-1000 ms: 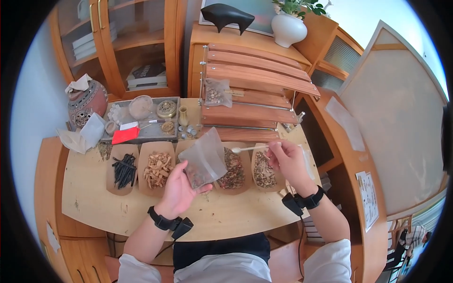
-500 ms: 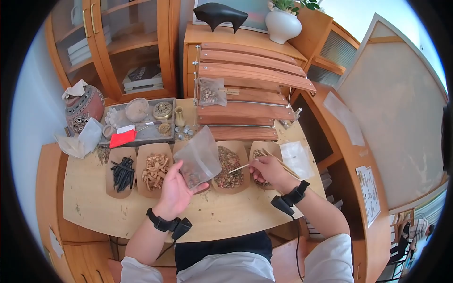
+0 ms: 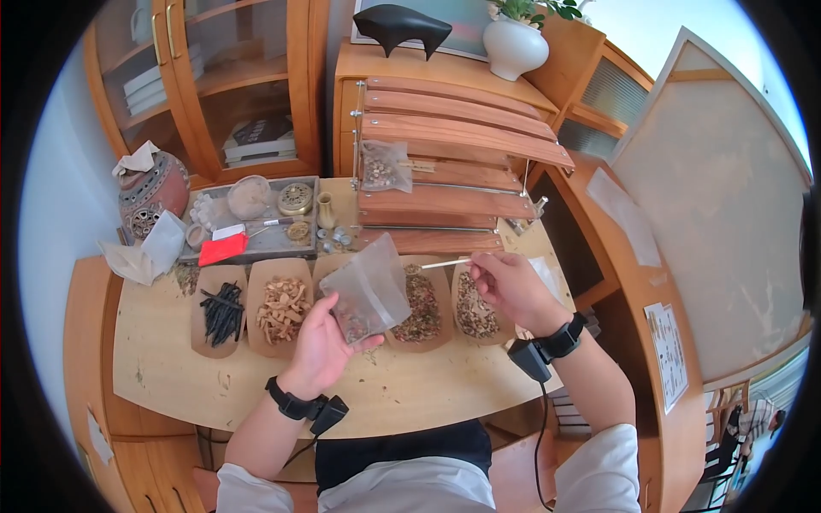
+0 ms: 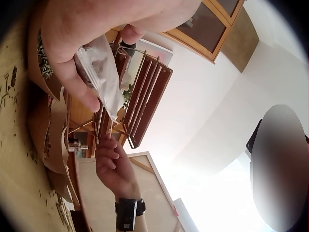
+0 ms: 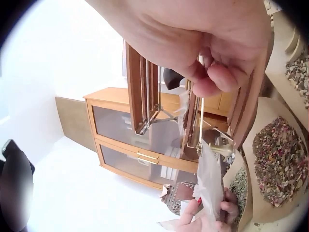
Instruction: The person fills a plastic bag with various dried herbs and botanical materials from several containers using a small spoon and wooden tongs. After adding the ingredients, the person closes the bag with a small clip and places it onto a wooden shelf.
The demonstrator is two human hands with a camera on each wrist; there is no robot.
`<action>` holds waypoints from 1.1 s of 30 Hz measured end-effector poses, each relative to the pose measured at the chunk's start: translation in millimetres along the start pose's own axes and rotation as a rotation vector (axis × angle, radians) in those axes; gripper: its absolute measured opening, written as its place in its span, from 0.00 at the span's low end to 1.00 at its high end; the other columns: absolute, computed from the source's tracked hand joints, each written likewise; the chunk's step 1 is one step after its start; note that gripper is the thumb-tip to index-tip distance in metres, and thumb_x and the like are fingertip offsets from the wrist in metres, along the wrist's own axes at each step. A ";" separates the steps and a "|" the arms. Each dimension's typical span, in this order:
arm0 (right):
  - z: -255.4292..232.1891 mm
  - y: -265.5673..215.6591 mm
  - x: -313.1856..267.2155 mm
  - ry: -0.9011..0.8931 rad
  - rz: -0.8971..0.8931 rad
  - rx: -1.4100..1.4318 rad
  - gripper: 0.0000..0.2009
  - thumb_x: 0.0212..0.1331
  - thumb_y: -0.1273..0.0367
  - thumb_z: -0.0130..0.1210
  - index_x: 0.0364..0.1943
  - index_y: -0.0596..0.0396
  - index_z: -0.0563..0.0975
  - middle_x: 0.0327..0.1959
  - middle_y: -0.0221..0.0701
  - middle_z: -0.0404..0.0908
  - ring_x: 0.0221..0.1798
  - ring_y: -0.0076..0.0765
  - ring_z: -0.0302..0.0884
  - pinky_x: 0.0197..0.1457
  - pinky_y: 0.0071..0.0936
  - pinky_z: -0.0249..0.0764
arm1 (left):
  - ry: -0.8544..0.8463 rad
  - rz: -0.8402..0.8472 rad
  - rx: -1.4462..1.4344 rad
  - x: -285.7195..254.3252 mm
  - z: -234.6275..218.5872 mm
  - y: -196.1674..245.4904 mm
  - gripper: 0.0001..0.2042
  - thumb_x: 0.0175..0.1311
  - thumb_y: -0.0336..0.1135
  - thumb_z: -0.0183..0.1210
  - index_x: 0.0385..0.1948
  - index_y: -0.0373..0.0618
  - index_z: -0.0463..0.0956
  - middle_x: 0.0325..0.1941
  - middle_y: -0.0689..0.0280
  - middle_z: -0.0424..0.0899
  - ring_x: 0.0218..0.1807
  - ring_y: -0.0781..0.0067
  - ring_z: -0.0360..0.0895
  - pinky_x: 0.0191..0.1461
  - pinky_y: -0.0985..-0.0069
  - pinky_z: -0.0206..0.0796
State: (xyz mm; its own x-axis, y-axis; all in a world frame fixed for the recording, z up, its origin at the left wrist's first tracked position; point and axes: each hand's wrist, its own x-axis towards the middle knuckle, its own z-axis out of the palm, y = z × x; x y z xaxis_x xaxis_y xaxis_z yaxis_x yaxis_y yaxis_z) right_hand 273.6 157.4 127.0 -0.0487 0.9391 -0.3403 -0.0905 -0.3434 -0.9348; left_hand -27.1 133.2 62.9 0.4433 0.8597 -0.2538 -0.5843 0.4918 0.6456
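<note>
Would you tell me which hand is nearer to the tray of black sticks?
Left. The left hand, with the bag, is to the right of the tray of black sticks; the right hand, holding the thin stick, is farther right.

A: Left hand (image 3: 318, 349)?
B: Gripping translucent bag (image 3: 368, 286), above the table (image 3: 376, 406).
A: Right hand (image 3: 517, 291)?
B: Pinching thin pale spoon (image 3: 446, 263), tip near bag's upper part.
A: Paper trays?
B: Black sticks (image 3: 224, 315) leftmost, wood chips (image 3: 282, 309) next.
A: Behind?
B: Slatted rack (image 3: 453, 137); red packet (image 3: 224, 249) on grey tray (image 3: 291, 250), left of rack
</note>
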 end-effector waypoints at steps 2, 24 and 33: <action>10.7 -3.5 -1.4 0.025 -0.035 -0.038 0.11 0.73 0.64 0.52 0.38 0.57 0.78 0.30 0.22 0.78 0.27 0.16 0.73 0.26 0.15 0.66 | -0.025 -0.012 -0.003 0.1 -1.2 -1.1 0.25 0.75 0.52 0.43 0.69 0.51 0.59 0.66 0.65 0.74 0.64 0.64 0.75 0.57 0.57 0.74; -6.8 59.6 -0.6 0.059 0.027 -0.440 0.12 0.72 0.66 0.51 0.38 0.62 0.80 0.28 0.27 0.80 0.25 0.19 0.75 0.26 0.19 0.71 | 0.042 0.022 -0.046 0.6 -2.1 0.2 0.24 0.75 0.50 0.43 0.67 0.52 0.60 0.65 0.65 0.74 0.63 0.64 0.75 0.56 0.58 0.74; -12.4 60.3 6.4 0.017 0.200 -0.115 0.09 0.71 0.68 0.50 0.36 0.59 0.78 0.30 0.26 0.77 0.25 0.19 0.72 0.25 0.19 0.68 | 0.048 0.032 -0.031 0.7 -2.4 0.3 0.24 0.75 0.50 0.43 0.68 0.51 0.60 0.65 0.65 0.75 0.63 0.64 0.75 0.57 0.58 0.74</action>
State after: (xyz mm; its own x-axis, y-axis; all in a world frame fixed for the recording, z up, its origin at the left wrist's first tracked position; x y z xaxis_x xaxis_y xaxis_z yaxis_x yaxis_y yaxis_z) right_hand 280.1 142.9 67.2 -0.0373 0.8528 -0.5209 0.0331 -0.5199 -0.8536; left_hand -28.6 134.3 61.2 0.3917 0.8802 -0.2679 -0.6186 0.4675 0.6315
